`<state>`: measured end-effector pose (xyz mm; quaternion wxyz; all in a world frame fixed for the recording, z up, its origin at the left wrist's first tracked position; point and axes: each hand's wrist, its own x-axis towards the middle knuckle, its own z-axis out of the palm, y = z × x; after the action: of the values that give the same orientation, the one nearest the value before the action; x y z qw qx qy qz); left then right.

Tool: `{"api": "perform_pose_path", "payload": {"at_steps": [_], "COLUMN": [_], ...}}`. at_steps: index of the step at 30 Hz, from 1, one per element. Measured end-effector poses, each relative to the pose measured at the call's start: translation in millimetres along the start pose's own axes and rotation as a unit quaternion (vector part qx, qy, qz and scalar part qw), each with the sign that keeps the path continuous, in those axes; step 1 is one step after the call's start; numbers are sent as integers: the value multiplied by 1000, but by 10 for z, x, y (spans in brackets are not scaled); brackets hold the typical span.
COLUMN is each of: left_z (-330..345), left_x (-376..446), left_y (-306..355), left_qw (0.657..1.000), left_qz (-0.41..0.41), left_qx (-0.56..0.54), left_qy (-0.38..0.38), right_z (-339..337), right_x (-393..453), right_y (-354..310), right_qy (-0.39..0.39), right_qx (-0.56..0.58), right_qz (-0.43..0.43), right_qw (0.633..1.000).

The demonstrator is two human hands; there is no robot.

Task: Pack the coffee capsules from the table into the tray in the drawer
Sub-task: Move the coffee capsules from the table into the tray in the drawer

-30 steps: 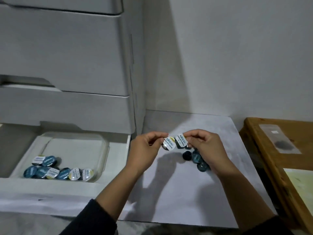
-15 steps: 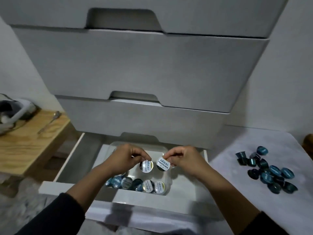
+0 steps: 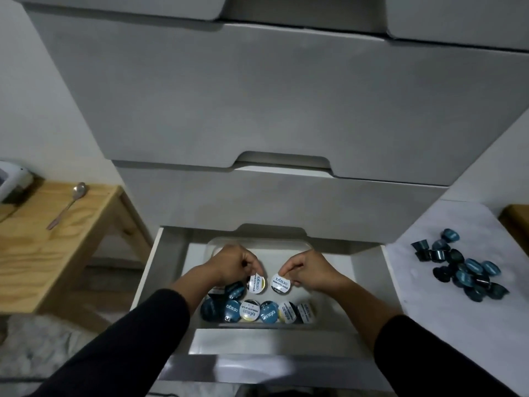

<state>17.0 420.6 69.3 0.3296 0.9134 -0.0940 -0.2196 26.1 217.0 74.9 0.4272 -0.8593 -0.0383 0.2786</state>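
My left hand (image 3: 233,263) pinches one coffee capsule (image 3: 256,283) by its rim, white foil lid facing me. My right hand (image 3: 307,269) pinches a second capsule (image 3: 280,283) the same way. Both capsules hang just above the clear plastic tray (image 3: 257,242) inside the open bottom drawer (image 3: 169,253). A row of several capsules (image 3: 259,310) lies along the tray's near edge, with a few more under my left wrist. A pile of several dark blue capsules (image 3: 461,267) lies on the white table (image 3: 446,310) to the right.
The shut upper drawers (image 3: 257,110) overhang the back of the open one. A wooden side table (image 3: 43,239) stands at the left with a spoon (image 3: 68,203) and a white device (image 3: 14,179) on it. Another wooden edge (image 3: 516,222) shows at far right.
Both hands carried their capsules from the table's pile leftward over the drawer and lowered them close to the tray. The view swung left to face the drawers.
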Motion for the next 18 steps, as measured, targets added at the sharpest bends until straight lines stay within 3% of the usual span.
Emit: {"api": "perform_pose_path", "payload": {"at_steps": [18], "left_z": [-9], "left_x": [23], "left_y": [-222], "left_qw": [999], "left_qz": [-7], "left_qx": [-3], "left_qy": [-41], "right_z": [229], "right_x": [253], "right_y": [33], "right_qy": [-58], "right_qx": [-15], "right_qz": [-8], "right_qw": [998]}}
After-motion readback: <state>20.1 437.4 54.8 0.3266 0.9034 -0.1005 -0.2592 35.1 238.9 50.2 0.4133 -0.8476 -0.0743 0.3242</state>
